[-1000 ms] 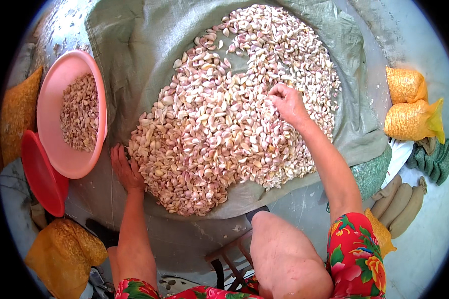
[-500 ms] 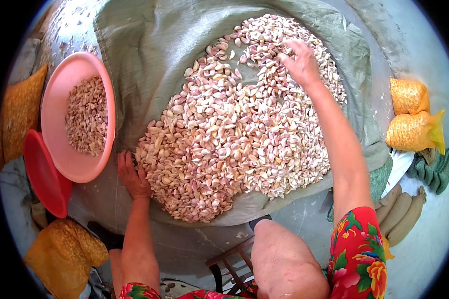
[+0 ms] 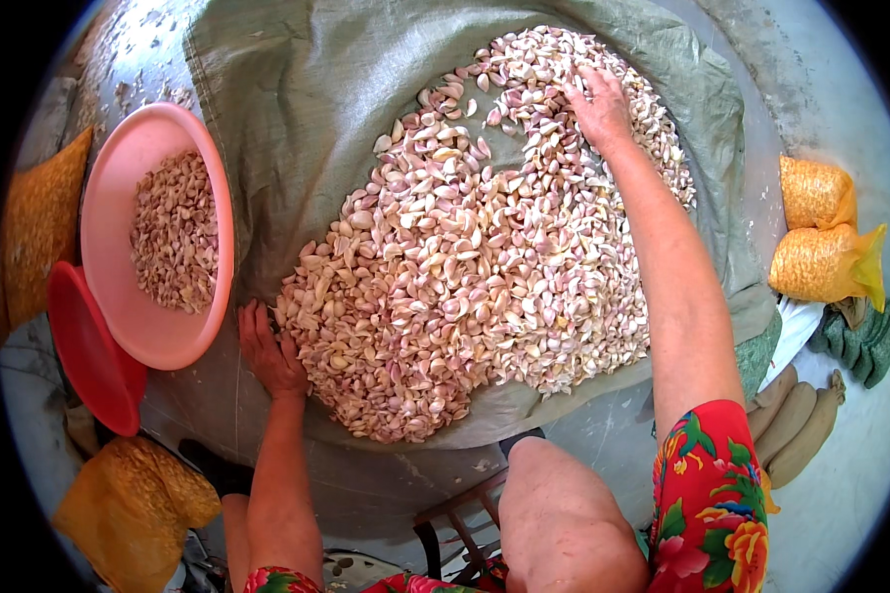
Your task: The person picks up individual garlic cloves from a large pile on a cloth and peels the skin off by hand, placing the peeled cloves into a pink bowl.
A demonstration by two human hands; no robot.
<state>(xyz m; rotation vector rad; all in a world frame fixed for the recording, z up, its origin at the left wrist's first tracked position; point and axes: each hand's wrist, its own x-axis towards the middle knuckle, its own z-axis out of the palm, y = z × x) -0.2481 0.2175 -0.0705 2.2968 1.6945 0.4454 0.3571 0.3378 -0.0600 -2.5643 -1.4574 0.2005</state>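
A wide heap of pinkish-white garlic cloves (image 3: 465,257) is spread over a grey-green woven sheet (image 3: 297,109). At the heap's far right part, my right hand (image 3: 600,107) lies on the cloves with its fingers apart, gripping none that I can see. My left hand (image 3: 272,351) rests against the heap's near left edge, palm down with fingers stretched out. To the left of it stands a pink basin (image 3: 109,232) with a smaller pile of cloves (image 3: 176,232) inside.
A red basin (image 3: 94,366) leans beside the pink one. Filled orange mesh sacks (image 3: 133,499) lie at the left, with more yellow-orange bags (image 3: 816,262) at the right. Tan bundles (image 3: 796,430) and dark green cloth (image 3: 860,346) sit nearby. A stool (image 3: 460,519) is by my knee.
My right hand has shifted slightly on the far cloves and its fingers are now laid flatter. My left hand keeps its place at the heap's edge.
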